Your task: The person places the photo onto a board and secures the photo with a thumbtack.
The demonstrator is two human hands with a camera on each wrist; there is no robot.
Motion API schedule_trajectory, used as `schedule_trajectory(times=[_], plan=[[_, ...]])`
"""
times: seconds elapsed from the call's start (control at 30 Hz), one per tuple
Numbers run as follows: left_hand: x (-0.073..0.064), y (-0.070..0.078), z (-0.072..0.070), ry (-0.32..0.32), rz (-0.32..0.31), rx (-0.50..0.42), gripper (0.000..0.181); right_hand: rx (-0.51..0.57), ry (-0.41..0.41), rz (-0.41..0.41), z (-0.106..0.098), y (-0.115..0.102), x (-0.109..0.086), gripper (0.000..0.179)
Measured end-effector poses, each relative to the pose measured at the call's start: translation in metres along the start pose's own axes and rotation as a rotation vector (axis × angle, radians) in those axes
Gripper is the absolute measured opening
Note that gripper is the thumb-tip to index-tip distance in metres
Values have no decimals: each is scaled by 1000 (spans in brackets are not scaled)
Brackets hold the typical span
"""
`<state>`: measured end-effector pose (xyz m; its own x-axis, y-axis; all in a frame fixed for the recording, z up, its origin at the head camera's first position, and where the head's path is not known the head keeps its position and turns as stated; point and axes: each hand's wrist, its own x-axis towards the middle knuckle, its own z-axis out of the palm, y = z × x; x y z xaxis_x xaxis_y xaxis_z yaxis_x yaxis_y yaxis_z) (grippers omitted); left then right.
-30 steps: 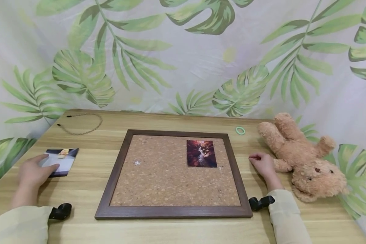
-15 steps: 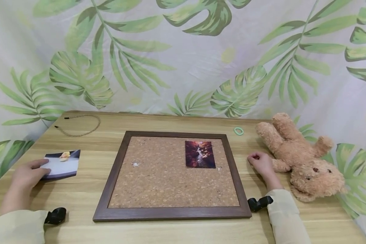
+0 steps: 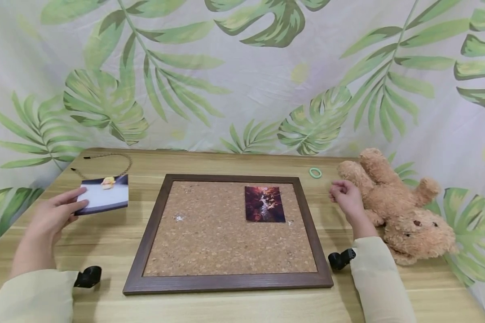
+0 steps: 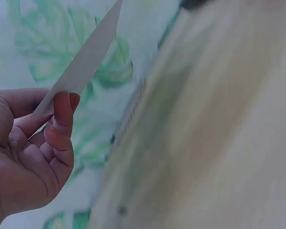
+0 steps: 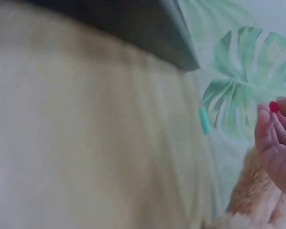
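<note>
Between thumb and fingers, my left hand (image 3: 50,215) pinches a photo print (image 3: 107,197) by its left edge. The print shows a yellow figure on a pale ground and is raised over the table; its pale back (image 4: 86,57) faces the left wrist camera. In the right wrist view, my right hand (image 5: 279,143) pinches a small red round piece (image 5: 274,107) at the fingertips. That hand is to the right of the framed cork board (image 3: 222,242), close to the teddy bear. A dark red photo (image 3: 262,204) lies on the board's upper right.
The teddy bear (image 3: 396,193) lies on its back at the right side of the table. A green ring (image 3: 315,172) lies behind the board's right corner. A chain (image 3: 127,163) lies at the back left, partly behind the lifted print. A leaf-patterned cloth (image 3: 250,76) hangs behind the table.
My left hand has lifted the photo print off the table and brought it up and to the right. My right hand has risen slightly beside the bear.
</note>
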<state>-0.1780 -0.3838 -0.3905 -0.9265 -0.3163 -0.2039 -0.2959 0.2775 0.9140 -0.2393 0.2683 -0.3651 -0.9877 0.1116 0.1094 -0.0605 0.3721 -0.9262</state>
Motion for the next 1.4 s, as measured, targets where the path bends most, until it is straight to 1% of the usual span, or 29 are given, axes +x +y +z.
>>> schedule_trajectory(times=[0.1, 0.13, 0.2, 0.27, 0.3, 0.37, 0.47, 0.53, 0.57, 0.6, 0.7, 0.77, 0.87, 0.9, 1.0, 1.1, 1.13, 1.27, 1.37, 1.4], plan=[[21, -5, 13, 21, 45, -28, 59, 54, 49, -18, 5, -10, 6, 29], [27, -6, 18, 21, 56, -37, 60, 65, 67, -29, 7, -14, 8, 29], [39, -8, 32, 22, 99, -71, 59, 88, 84, -45, 11, -22, 11, 27], [44, -5, 47, 8, 130, -90, 58, 100, 93, -61, 16, -30, 14, 25], [45, -1, 55, -3, 142, -92, 57, 108, 94, -69, 19, -33, 16, 24], [39, 11, 70, -28, 157, -84, 56, 122, 86, -86, 26, -40, 18, 22], [21, 35, 93, -74, 150, -71, 56, 145, 60, -102, 36, -48, 21, 19], [8, 50, 108, -82, 126, -76, 54, 183, 35, -97, 43, -53, 22, 17], [0, 57, 115, -97, 128, -65, 54, 211, 23, -88, 46, -55, 22, 15], [-5, 62, 122, -100, 122, -69, 54, 238, 10, -76, 49, -57, 22, 14], [-21, 75, 142, -126, 142, -38, 53, 331, -18, -51, 58, -62, 21, 13], [-30, 82, 153, -173, 173, -11, 53, 382, -40, -56, 63, -65, 20, 16], [-37, 87, 167, -224, 183, 19, 51, 424, -77, -88, 70, -66, 19, 16], [-38, 87, 171, -241, 187, 35, 50, 470, -114, -112, 73, -57, 25, 15], [-36, 86, 181, -262, 197, 82, 48, 510, -150, -117, 79, -55, 25, 11], [-31, 81, 190, -258, 230, 155, 45, 519, -171, -96, 86, -54, 25, 14], [-29, 80, 192, -251, 237, 173, 44, 481, -152, -72, 88, -63, 18, 16], [-26, 75, 199, -223, 289, 262, 41, 448, -174, -45, 96, -63, 18, 26], [-26, 75, 201, -209, 322, 330, 41, 428, -186, -51, 100, -60, 18, 26], [-27, 75, 201, -208, 331, 350, 41, 452, -209, -70, 102, -51, 24, 24]])
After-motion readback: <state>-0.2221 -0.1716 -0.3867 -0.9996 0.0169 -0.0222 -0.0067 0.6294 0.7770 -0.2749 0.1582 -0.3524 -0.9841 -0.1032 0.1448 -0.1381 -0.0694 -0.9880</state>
